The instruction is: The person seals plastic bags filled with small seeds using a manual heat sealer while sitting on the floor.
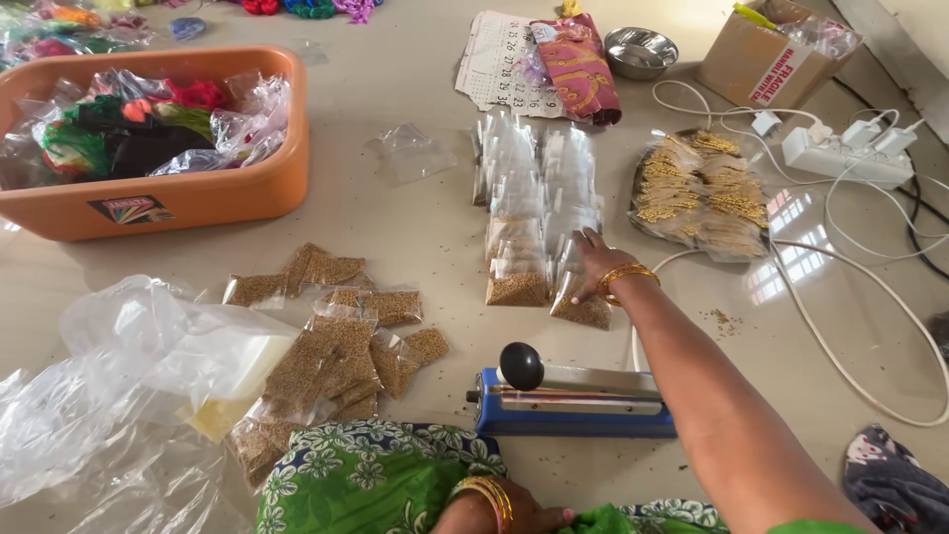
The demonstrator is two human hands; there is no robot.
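Left hand (514,514) partly cut off by bottom edge.

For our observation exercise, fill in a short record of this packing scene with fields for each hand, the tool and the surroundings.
Right hand: reaching out, fingers on a sealed seed packet in the right row
Left hand: resting on the green floral cloth, holding nothing visible
Tool: blue heat sealer, black knob, arm down
Unsorted: loose seed packets on the left
Surroundings: orange tub, steel bowl
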